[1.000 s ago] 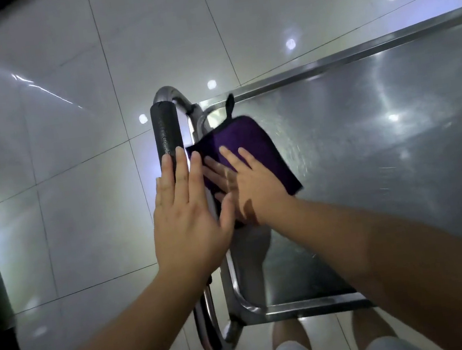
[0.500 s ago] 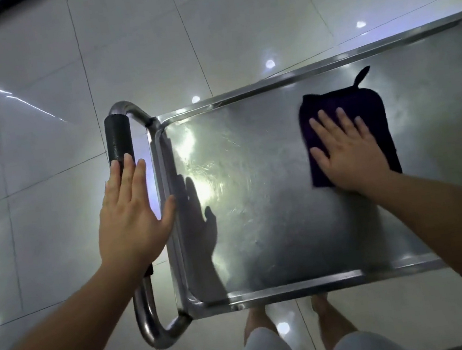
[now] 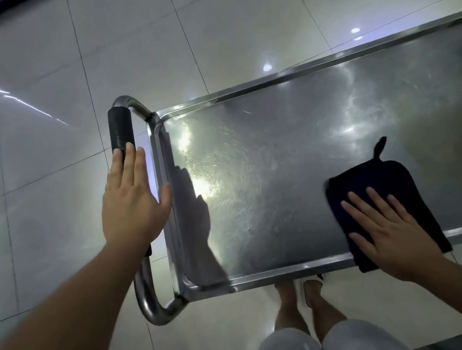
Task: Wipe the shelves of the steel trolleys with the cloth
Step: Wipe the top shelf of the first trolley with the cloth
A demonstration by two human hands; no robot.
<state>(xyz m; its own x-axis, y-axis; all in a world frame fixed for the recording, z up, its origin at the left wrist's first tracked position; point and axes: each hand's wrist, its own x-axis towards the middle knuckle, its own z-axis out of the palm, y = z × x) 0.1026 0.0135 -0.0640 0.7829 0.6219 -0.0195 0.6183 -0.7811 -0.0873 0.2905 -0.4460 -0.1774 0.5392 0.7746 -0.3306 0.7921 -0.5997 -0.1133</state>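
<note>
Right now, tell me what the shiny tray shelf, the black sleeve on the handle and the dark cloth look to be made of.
Shiny tray shelf: apparently brushed stainless steel, with swirl scratches and glare.
Black sleeve on the handle: matte, probably rubber or foam.
Dark cloth: soft woven fabric, possibly microfibre, with a hanging loop.

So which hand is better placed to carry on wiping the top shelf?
Right. The right hand lies flat on the cloth on the shelf; the left hand rests on the trolley handle.

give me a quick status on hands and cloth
Left hand flat on trolley handle, fingers straight. Right hand pressing dark cloth on top shelf, at near rim. Nothing in the way.
</note>
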